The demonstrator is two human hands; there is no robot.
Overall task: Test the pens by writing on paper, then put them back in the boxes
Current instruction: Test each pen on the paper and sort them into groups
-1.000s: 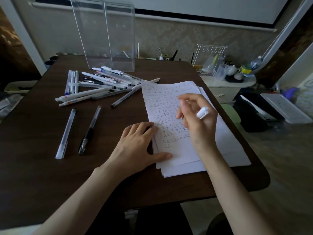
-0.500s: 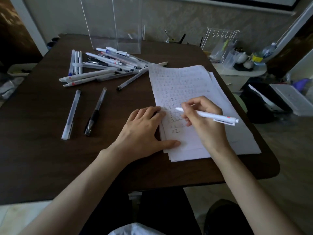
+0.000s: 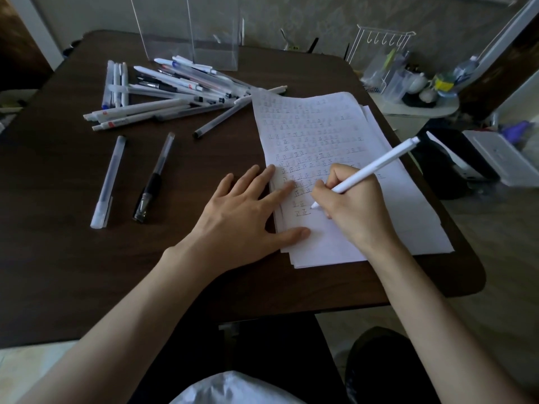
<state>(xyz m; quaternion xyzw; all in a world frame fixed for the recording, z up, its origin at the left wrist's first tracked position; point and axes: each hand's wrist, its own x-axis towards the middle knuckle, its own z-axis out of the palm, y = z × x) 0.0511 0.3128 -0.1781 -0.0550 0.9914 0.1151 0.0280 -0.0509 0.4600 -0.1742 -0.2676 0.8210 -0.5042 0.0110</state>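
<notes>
Since half a second ago the right hand (image 3: 358, 211) has tipped the white pen (image 3: 376, 167) from almost level to a steep writing slant. Its tip now touches the paper (image 3: 335, 123) just right of the lowest row of marks. Thumb and curled fingers (image 3: 335, 174) pinch the barrel near the tip, and the clicker end points up and to the right. The left hand (image 3: 242, 220) stays palm down, its fingers (image 3: 262, 182) straight and slightly spread. Fingertips and thumb lie on the left edge of the sheets, the rest on the dark worktop (image 3: 58, 258).

Two tall clear boxes (image 3: 186, 30) stand side by side at the far edge, their tops out of view. A short pale sliver shows through the right one; I cannot tell whether it is inside or behind. Just in front lies a loose pile of pens (image 3: 175, 91), one reaching the paper's top left corner. Nearer, a translucent pen (image 3: 108, 182) and a black-grip pen (image 3: 153, 179) lie apart from the pile.

Off to the right, a side table (image 3: 423, 112) carries a white wire rack (image 3: 379, 39) and clear cups (image 3: 393, 80), their contents too blurred to tell.
</notes>
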